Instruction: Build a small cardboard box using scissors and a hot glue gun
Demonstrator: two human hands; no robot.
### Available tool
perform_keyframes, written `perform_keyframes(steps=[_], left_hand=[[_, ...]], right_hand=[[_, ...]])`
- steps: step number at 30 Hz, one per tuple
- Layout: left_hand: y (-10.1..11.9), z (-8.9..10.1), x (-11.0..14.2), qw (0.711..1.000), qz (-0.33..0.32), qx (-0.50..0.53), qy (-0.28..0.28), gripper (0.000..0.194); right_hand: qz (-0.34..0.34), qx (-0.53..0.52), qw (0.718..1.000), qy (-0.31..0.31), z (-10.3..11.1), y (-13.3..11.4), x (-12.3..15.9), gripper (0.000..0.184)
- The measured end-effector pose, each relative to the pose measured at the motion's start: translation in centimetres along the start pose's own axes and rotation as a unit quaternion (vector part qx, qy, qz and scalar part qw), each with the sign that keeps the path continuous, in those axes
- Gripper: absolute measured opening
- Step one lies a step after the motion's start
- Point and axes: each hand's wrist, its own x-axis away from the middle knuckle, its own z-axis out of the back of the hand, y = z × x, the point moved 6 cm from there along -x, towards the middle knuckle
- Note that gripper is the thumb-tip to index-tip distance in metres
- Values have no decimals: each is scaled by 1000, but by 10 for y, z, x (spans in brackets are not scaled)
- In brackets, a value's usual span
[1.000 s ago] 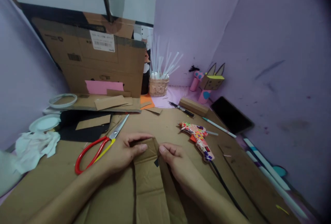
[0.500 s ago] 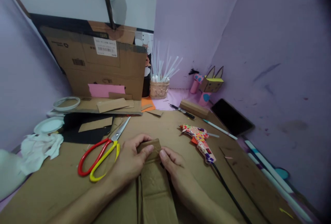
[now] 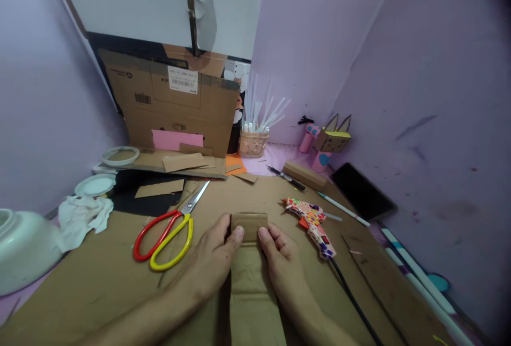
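A long strip of brown cardboard (image 3: 253, 277), creased crosswise in places, runs from the bottom edge up to between my hands. My left hand (image 3: 219, 247) grips its left edge near the far end, thumb on top and fingers behind. On the opposite edge my right hand (image 3: 281, 253) pinches the strip the same way. The fingers under the cardboard are hidden. Left of my left hand lie scissors (image 3: 186, 218) with one red and one yellow handle, blades partly apart. To the right of my right hand rests a flower-patterned glue gun (image 3: 313, 218) with a black cord.
Behind stand an opened cardboard box (image 3: 171, 106) and a small basket (image 3: 254, 145) of white sticks. A black pen (image 3: 286, 176), a folded cardboard bar (image 3: 304, 174), a dark phone-like slab (image 3: 362, 191) and a cardboard animal figure (image 3: 332, 141) sit back right. A white bowl (image 3: 27, 255) stands left.
The strip's far end has turned from slanted to squarely facing me, and both thumbs now press its opposite edges. The whole view has shifted, so the surroundings appear further right.
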Motion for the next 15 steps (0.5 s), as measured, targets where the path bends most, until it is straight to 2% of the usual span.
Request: perform_keyframes(steps=[2, 4, 6, 9, 12, 15], left_hand=[[-3, 2, 5, 998, 16, -54, 29, 28], [-8, 2, 6, 997, 17, -56, 49, 29], [-13, -2, 5, 999, 1, -1, 47, 28], [-18, -11, 1, 993, -13, 116, -1, 28], [-20, -18, 2, 978, 29, 200, -43, 36], [-21, -14, 4, 959, 90, 267, -30, 38]], right_hand=[[7, 15, 1000, 5, -1, 0, 1, 25], [7, 24, 1000, 6, -2, 0, 3, 25], [5, 23, 1000, 6, -2, 0, 3, 26], [0, 25, 1000, 12, -1, -1, 3, 27], [6, 53, 998, 12, 2, -1, 1, 28], [3, 115, 993, -3, 8, 1, -3, 33]])
